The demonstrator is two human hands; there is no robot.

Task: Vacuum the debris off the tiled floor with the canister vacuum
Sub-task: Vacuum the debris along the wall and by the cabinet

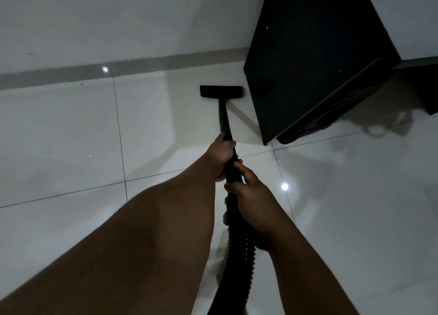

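Note:
A black vacuum wand [223, 115] runs forward from my hands to a flat black floor nozzle [221, 91] resting on the glossy white tiled floor [71, 137], close to the wall's base. My left hand [220, 157] grips the wand's lower end. Just behind it my right hand [251, 196] is closed around the ribbed black hose [239, 250], which trails down out of the bottom edge. The canister itself is out of view. No debris stands out on the tiles in this dim light.
A dark cabinet [312, 58] stands right of the nozzle, its corner reaching toward my hands. A grey skirting strip [118, 69] runs along the white wall ahead. Another dark piece [424, 89] sits at the far right. Ceiling lights reflect off the tiles.

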